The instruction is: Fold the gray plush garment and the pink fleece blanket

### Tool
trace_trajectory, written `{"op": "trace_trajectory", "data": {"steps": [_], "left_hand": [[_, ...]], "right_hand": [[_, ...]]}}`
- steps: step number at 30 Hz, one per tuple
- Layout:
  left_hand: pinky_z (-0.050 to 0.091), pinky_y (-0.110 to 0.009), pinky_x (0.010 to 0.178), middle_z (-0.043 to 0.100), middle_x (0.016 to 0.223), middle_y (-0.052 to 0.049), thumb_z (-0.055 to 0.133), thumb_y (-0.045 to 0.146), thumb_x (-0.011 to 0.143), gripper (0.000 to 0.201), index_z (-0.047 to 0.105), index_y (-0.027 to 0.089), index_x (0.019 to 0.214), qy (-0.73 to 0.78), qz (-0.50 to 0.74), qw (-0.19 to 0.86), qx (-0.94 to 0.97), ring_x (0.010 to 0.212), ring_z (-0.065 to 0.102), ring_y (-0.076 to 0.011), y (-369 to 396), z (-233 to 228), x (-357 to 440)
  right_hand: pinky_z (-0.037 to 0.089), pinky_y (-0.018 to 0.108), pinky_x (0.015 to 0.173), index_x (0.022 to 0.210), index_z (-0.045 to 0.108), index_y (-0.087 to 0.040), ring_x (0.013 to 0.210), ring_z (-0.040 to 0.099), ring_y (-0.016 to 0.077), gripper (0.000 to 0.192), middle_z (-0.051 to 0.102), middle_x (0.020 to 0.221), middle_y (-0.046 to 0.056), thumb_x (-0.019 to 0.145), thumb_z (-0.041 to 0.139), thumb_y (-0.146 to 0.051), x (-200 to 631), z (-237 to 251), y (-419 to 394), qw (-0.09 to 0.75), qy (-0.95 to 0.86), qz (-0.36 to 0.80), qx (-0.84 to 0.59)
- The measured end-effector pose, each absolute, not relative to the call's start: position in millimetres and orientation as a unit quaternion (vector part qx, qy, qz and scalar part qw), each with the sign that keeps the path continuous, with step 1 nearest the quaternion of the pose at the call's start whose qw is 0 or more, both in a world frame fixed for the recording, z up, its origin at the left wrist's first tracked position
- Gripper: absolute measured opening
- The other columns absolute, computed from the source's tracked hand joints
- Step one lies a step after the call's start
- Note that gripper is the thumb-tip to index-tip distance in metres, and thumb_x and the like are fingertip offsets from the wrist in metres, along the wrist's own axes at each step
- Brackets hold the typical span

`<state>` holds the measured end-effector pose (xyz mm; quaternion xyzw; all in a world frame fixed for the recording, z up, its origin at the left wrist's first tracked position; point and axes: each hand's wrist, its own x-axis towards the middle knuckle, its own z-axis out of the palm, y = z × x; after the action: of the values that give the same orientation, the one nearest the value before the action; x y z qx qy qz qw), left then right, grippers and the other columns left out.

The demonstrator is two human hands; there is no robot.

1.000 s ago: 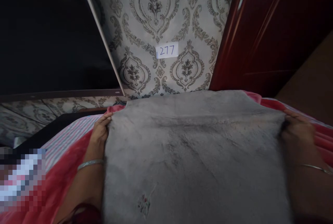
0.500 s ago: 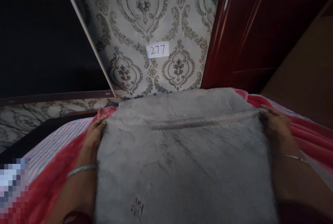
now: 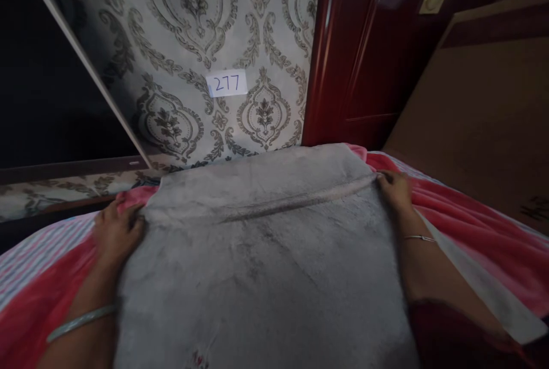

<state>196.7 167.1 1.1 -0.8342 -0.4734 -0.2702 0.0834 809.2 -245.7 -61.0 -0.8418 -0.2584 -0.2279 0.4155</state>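
A grey fuzzy cloth lies spread over a red blanket on a bed. Its upper layer is folded over, and that edge runs as a line across the far part. My left hand pinches the left end of this edge. My right hand grips the right end. Both wrists wear thin bangles. A small embroidered mark shows on the cloth near the bottom of the view.
Patterned wallpaper with a white label reading 277 rises behind the bed. A dark red wooden door stands at the right, with a brown panel beside it. A dark screen sits at the left. Striped sheet shows under the blanket.
The view has swung to the right. Both hands have carried the cloth's edge farther from me and lower onto the bed, and the fold line now lies flatter.
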Motion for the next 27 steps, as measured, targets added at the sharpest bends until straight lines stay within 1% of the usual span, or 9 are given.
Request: {"op": "trace_trajectory", "data": {"steps": [2,4,6,9,11,14,17,21,27], "left_hand": [[0.038,-0.063,0.109,0.054,0.145,-0.020,0.031,0.037,0.094,0.053,0.069,0.011,0.121,-0.418,-0.270,0.121,-0.859,0.138,0.040,-0.0406,161.6,3.1,202.9],[0.034,-0.063,0.111,0.063,0.135,-0.017,0.032,0.035,0.096,0.050,0.071,0.014,0.118,-0.367,-0.261,0.133,-0.883,0.135,0.044,-0.0381,155.0,5.2,212.2],[0.032,-0.062,0.112,0.067,0.131,-0.013,0.035,0.036,0.096,0.046,0.072,0.018,0.117,-0.331,-0.240,0.134,-0.903,0.131,0.049,-0.0363,148.7,5.5,222.6],[0.038,-0.055,0.106,0.070,0.128,-0.011,0.040,0.038,0.095,0.043,0.073,0.021,0.117,-0.297,-0.216,0.117,-0.922,0.128,0.052,-0.0345,142.7,1.7,235.8],[0.041,-0.050,0.102,0.072,0.122,-0.011,0.042,0.037,0.094,0.041,0.073,0.021,0.114,-0.292,-0.217,0.106,-0.925,0.123,0.055,-0.0331,141.0,-2.1,241.1],[0.045,-0.047,0.093,0.072,0.109,-0.014,0.044,0.034,0.093,0.035,0.074,0.019,0.104,-0.314,-0.229,0.101,-0.916,0.110,0.061,-0.0322,138.3,-4.7,245.1],[0.045,-0.047,0.088,0.070,0.100,-0.014,0.044,0.032,0.094,0.032,0.072,0.017,0.098,-0.345,-0.262,0.113,-0.894,0.101,0.062,-0.0328,133.2,-2.3,247.0],[0.044,-0.048,0.088,0.067,0.100,-0.014,0.047,0.029,0.093,0.025,0.069,0.017,0.098,-0.378,-0.295,0.114,-0.870,0.102,0.060,-0.0345,127.4,0.8,249.1],[0.043,-0.048,0.092,0.067,0.111,-0.016,0.049,0.026,0.090,0.022,0.065,0.016,0.101,-0.379,-0.242,0.088,-0.889,0.110,0.059,-0.0343,129.6,-3.5,250.8]], "right_hand": [[0.041,0.060,0.102,0.105,0.077,-0.017,0.118,0.055,0.0369,0.038,0.068,0.119,0.018,0.085,0.055,-0.042,804.7,-56.1,-242.6,0.384,-0.269,-0.266,-0.842],[0.039,0.060,0.105,0.105,0.078,-0.022,0.121,0.054,0.0369,0.038,0.067,0.124,0.015,0.087,0.057,-0.047,795.8,-48.5,-235.1,0.356,-0.334,-0.271,-0.830],[0.041,0.056,0.105,0.105,0.079,-0.025,0.116,0.059,0.0337,0.035,0.070,0.119,0.011,0.089,0.058,-0.048,784.0,-41.3,-223.4,0.330,-0.435,-0.239,-0.803],[0.046,0.051,0.102,0.105,0.080,-0.027,0.109,0.064,0.0305,0.032,0.073,0.113,0.009,0.090,0.061,-0.047,766.3,-36.7,-203.3,0.299,-0.554,-0.161,-0.760],[0.046,0.052,0.101,0.107,0.079,-0.028,0.108,0.065,0.0305,0.030,0.074,0.112,0.008,0.089,0.062,-0.046,757.7,-38.4,-192.6,0.280,-0.592,-0.125,-0.745],[0.049,0.050,0.095,0.101,0.079,-0.027,0.102,0.067,0.0300,0.026,0.075,0.104,0.007,0.089,0.062,-0.042,750.9,-43.1,-183.9,0.270,-0.613,-0.102,-0.736],[0.052,0.046,0.089,0.092,0.078,-0.023,0.093,0.067,0.0286,0.024,0.075,0.094,0.009,0.091,0.058,-0.038,748.2,-45.2,-182.2,0.285,-0.605,-0.126,-0.733],[0.051,0.045,0.086,0.088,0.075,-0.023,0.092,0.066,0.0293,0.026,0.074,0.093,0.010,0.092,0.055,-0.037,745.4,-47.1,-181.9,0.301,-0.568,-0.182,-0.744],[0.052,0.043,0.085,0.090,0.074,-0.022,0.090,0.067,0.0282,0.025,0.074,0.093,0.009,0.089,0.054,-0.037,749.1,-56.8,-179.3,0.277,-0.570,-0.142,-0.761]]}}
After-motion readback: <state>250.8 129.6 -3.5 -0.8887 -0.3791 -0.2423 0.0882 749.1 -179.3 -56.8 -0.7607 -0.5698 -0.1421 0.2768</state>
